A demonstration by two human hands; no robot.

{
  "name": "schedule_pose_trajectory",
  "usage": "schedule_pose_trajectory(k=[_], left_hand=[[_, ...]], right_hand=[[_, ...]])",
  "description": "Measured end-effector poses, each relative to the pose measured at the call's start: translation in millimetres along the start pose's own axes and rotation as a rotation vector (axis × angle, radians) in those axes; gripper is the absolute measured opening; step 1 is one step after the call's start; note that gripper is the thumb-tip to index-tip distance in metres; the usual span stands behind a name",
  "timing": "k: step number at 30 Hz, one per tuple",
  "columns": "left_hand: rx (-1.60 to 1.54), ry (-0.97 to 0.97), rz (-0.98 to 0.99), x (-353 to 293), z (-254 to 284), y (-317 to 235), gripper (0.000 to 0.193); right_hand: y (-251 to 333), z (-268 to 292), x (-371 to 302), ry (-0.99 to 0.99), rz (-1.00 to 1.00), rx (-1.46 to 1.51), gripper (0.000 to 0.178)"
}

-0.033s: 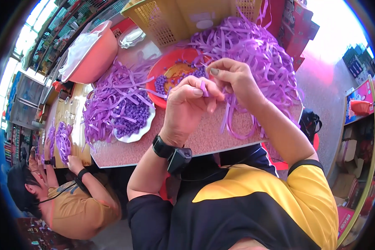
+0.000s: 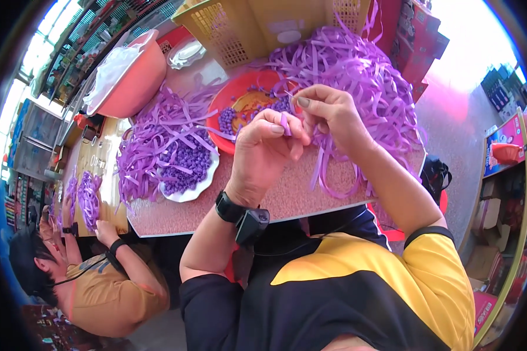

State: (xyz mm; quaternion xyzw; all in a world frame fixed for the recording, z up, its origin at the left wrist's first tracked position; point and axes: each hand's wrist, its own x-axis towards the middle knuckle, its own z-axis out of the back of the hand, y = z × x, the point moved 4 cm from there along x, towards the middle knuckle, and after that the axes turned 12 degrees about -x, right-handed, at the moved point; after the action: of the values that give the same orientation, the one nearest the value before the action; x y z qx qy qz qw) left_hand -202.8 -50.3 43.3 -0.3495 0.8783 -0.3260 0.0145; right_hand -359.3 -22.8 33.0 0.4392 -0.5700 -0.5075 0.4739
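Observation:
Above the near edge of the table, my left hand pinches a short piece of purple ribbon between thumb and fingers. Close on its right, my right hand is closed, thumb against forefinger. A thin pale tip pokes out of that pinch, too small to name. Behind my hands sits a red bowl with small purple beads in it. To the left, a white scalloped dish holds a heap of purple beads.
Loose purple ribbons pile up at the back right, and more ribbons lie at the left. A yellow basket and a pink basin stand behind. At far left, a co-worker handles a purple ribbon bundle.

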Motion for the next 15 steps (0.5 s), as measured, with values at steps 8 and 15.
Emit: schedule_pose_trajectory(k=[8,15], left_hand=[[-0.211,-0.257,0.049,-3,31,4,0.013],[-0.105,-0.331,0.055,-5,33,0,0.02]], right_hand=[[12,-2,-4,-0.029,0.116,-0.117,0.013],[11,-2,-7,-0.078,0.292,-0.362,0.01]])
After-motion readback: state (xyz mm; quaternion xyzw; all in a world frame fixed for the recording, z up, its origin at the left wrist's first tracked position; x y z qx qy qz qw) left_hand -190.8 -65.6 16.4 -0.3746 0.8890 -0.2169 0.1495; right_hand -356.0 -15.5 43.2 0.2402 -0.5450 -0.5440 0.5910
